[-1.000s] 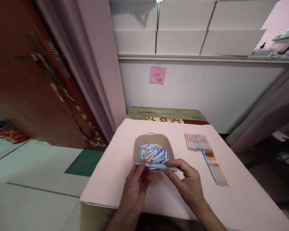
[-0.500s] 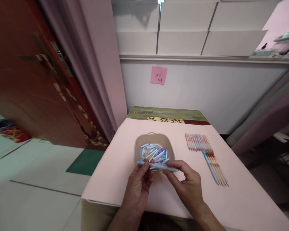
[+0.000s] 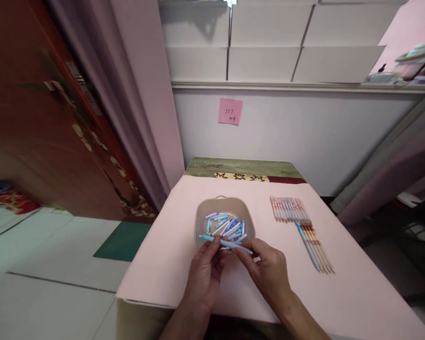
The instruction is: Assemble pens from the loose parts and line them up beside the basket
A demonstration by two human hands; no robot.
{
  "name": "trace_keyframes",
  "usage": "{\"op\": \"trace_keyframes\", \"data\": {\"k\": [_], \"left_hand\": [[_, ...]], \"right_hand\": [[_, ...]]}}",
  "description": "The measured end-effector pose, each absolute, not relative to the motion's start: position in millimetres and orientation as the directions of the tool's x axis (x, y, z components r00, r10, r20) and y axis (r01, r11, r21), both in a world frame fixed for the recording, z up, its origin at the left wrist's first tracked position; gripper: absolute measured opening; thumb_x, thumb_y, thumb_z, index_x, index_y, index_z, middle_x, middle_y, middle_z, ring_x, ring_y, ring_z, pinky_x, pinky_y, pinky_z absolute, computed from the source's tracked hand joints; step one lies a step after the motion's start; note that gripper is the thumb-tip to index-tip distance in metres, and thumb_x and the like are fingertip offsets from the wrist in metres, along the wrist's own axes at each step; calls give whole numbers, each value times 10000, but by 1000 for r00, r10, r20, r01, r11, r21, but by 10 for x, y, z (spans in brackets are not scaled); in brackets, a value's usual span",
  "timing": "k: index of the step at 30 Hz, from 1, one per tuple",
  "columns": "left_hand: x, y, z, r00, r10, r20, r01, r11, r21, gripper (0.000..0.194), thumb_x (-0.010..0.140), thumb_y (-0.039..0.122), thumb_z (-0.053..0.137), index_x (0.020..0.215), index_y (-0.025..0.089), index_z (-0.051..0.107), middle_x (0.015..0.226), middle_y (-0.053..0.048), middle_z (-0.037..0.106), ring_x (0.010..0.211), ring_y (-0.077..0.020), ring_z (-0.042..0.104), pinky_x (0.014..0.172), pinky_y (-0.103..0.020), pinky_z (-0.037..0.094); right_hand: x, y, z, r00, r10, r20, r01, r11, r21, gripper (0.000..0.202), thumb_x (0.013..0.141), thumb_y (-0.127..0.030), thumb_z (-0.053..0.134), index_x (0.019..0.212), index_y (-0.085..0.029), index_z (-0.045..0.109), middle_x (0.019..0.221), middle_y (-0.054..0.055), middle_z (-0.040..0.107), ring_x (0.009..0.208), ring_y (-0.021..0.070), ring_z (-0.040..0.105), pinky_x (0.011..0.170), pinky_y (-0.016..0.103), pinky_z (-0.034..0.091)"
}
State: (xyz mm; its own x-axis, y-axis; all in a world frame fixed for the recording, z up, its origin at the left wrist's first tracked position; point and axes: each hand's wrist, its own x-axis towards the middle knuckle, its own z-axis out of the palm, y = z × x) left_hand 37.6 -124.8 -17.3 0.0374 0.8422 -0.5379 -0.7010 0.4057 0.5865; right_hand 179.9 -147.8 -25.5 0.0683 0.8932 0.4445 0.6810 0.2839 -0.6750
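Over the near rim of a beige basin (image 3: 199,211), my left hand (image 3: 206,271) pinches a pale blue pen (image 3: 228,243) between thumb and fingers. The pen's brighter blue end points left and its other end slants down to the right. My right hand (image 3: 269,267) is closed around that right end, thumb below and fingers above. Several blue, white and lilac pen parts (image 3: 230,228) lie loose in the basin, some hidden behind my hands. To the right, one blue pen (image 3: 309,248) lies beside several brown-topped pens (image 3: 320,250).
A tight row of pinkish pens (image 3: 289,209) lies farther back on the pink-covered table (image 3: 163,255). A pink note (image 3: 230,111) sticks to the white wall behind. A brown door (image 3: 56,141) and a purple curtain (image 3: 127,94) stand to the left.
My right hand has moved in to the left along the pen. The pen has tilted, its right end now lower. The whole view has shifted slightly.
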Motion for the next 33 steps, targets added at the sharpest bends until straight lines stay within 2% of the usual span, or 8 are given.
{"op": "trace_keyframes", "data": {"k": [4,8,11,17,20,24,29,33], "left_hand": [[355,-1216,-193,11,863,-505,-695,370,617,97,756,114,699,852,99,693,796,-45,701,503,-44,568,414,-119,469],[357,-1190,-186,-10,871,-492,-688,351,635,145,727,105,722,869,104,691,835,-55,708,500,-39,554,420,-118,462],[374,-1162,-205,-9,879,-477,-682,343,646,170,706,112,742,869,98,694,842,-56,707,503,-37,550,433,-119,462],[409,-1016,-253,-2,908,-419,-641,321,698,212,670,184,783,840,91,697,763,-37,682,509,-42,541,438,-124,446],[454,-909,-184,0,925,-381,-626,297,721,230,670,199,785,852,87,701,678,-13,646,506,-41,532,452,-121,446],[517,-785,-67,26,949,-313,-635,257,728,212,683,203,773,843,86,699,708,-25,660,508,-35,528,465,-119,446],[557,-681,-74,-18,960,-278,-625,207,753,196,687,205,766,824,87,691,673,-25,655,489,-39,523,449,-121,436],[600,-616,-123,-24,961,-275,-639,197,744,192,673,179,770,819,87,685,668,-24,655,518,-44,542,486,-120,454]], "right_hand": [[1802,-1465,-299,35,894,446,616,332,-714,306,804,-351,669,1078,-221,623,842,37,703,661,164,637,643,253,483],[1793,-1463,-300,13,884,468,642,351,-681,99,868,-294,579,888,-211,628,775,29,682,672,149,628,645,234,461],[1812,-1446,-299,39,898,438,700,288,-653,190,890,-348,554,803,-209,651,680,13,668,574,131,604,570,215,421],[1887,-1331,-299,75,873,483,671,314,-672,285,827,-377,619,1049,-199,620,793,17,690,659,141,635,637,215,471],[1922,-1226,-253,77,869,488,650,327,-686,189,865,-371,561,906,-205,640,756,15,679,643,133,618,598,202,459],[1965,-1077,-176,132,908,397,643,227,-732,348,897,-451,495,732,-190,656,562,1,619,503,111,556,495,183,400],[1981,-942,-164,171,901,399,577,236,-782,311,779,-415,651,1011,-209,647,774,9,699,646,144,635,623,222,475],[1993,-864,-212,164,917,363,558,217,-801,190,817,-386,604,862,-213,666,726,3,695,630,142,628,609,220,458]]}}
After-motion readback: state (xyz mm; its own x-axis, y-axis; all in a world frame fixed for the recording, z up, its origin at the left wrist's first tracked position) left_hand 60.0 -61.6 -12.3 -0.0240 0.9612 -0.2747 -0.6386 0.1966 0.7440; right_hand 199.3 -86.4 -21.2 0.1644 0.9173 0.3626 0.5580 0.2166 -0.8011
